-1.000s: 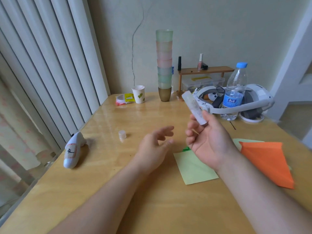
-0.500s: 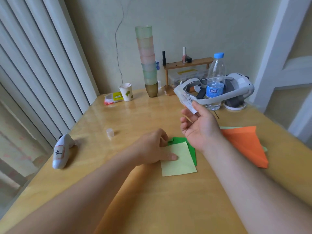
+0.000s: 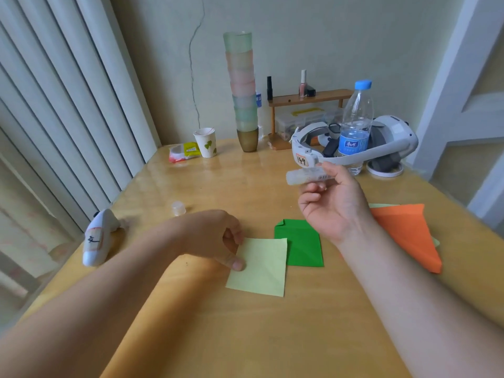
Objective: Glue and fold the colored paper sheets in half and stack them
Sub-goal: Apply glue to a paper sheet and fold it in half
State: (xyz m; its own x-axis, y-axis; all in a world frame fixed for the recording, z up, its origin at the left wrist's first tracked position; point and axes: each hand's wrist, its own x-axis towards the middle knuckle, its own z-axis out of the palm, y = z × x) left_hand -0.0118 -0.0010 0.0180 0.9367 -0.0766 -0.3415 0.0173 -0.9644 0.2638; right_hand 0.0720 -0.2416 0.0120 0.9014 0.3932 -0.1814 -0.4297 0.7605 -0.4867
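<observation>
Hands apart, one glue stick (image 3: 305, 176), three paper sheets.
Left hand (image 3: 215, 236) pinches pale sheet (image 3: 259, 267); right hand (image 3: 334, 205) grips glue; green sheet (image 3: 302, 245), orange sheet (image 3: 406, 230) beside.

The white headset (image 3: 354, 148) carries an orange tag handwritten "149". The white controller (image 3: 96, 241) bears a handwritten black character on its label. Blue water bottle (image 3: 354, 124) label text: illegible.
</observation>
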